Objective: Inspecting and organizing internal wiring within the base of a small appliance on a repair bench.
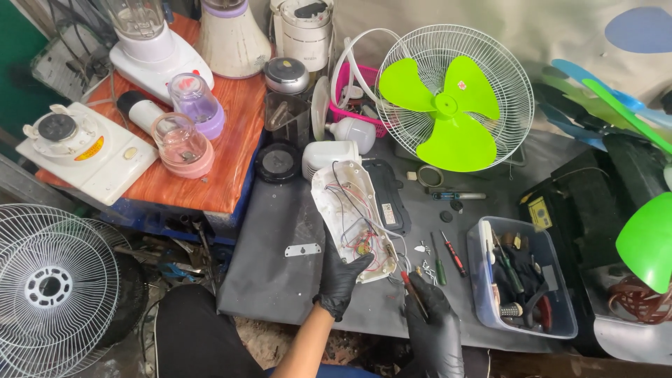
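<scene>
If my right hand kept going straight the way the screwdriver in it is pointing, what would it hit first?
Most likely the open white fan housing: the right hand aims its red-handled screwdriver up-left at the wired lower end, which the left hand steadies. Depth is hard to judge.

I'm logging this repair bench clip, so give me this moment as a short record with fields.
Left hand: black-gloved left hand grips the near end of the open white plastic fan housing with coloured wires inside.
Right hand: black-gloved right hand holds a red-handled screwdriver, tip beside the housing.
Surface: grey work mat.
Nearby: clear plastic tool tub; green-bladed fan with white wire guard.
</scene>
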